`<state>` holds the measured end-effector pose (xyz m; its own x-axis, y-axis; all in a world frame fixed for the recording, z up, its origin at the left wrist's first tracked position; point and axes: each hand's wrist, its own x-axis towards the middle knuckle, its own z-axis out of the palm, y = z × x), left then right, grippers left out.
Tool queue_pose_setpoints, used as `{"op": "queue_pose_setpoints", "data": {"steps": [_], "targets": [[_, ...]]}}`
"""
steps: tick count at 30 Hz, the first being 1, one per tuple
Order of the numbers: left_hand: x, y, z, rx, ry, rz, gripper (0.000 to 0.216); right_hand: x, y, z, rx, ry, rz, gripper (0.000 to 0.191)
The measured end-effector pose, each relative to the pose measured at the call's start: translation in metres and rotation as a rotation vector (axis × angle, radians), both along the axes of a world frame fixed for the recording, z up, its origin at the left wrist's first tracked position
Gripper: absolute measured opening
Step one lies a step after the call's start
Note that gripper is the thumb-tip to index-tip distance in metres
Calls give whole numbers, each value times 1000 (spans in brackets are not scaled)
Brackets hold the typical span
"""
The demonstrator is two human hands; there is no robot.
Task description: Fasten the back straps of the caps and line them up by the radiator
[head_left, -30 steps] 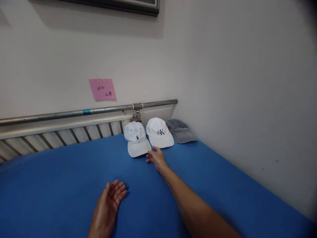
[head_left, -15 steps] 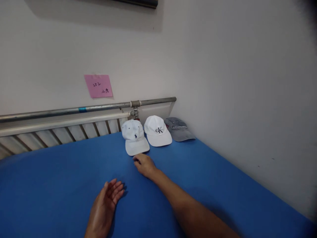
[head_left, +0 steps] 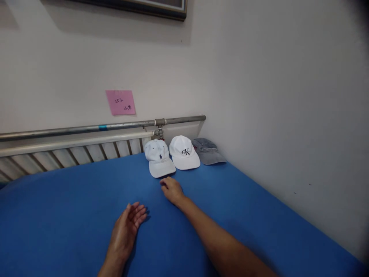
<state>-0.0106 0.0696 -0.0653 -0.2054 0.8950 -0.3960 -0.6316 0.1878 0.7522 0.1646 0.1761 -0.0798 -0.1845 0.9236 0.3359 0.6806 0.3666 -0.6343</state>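
Three caps lie in a row at the far corner of a blue bed surface (head_left: 72,215). A white cap with a small dark logo (head_left: 159,157) is leftmost, a white cap with black letters (head_left: 183,152) sits in the middle, and a grey cap (head_left: 208,151) is on the right. My right hand (head_left: 172,190) rests on the blue surface just in front of the leftmost cap's brim, fingers loosely curled, holding nothing. My left hand (head_left: 127,227) lies nearer to me, palm turned inward, fingers apart and empty.
White walls meet behind the caps; the right wall runs along the bed's edge. A metal pipe (head_left: 86,129) and a ribbed radiator (head_left: 57,156) line the far side. A pink note (head_left: 120,102) is stuck on the wall under a picture frame (head_left: 150,7).
My right hand has drawn back from the caps' brims toward me and curled loosely. The caps and my left hand stay where they were.
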Motion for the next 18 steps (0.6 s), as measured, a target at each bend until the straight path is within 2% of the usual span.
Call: {"op": "queue_pose_setpoints", "data": {"steps": [4, 7, 10, 14, 18], "targets": [[6, -6, 11, 65, -12, -45, 24, -2, -27, 4, 9, -8, 66, 20], [14, -15, 22, 86, 11, -11, 16, -4, -47, 8, -6, 40, 163, 19], [10, -15, 23, 71, 37, 32, 15, -6, -52, 6, -19, 77, 255, 18], [-20, -23, 20, 46, 49, 181, 12, -8, -55, 4, -2, -43, 257, 22], [-66, -43, 21, 32, 29, 449, 7, -6, -70, 13, -39, -89, 244, 26]]}}
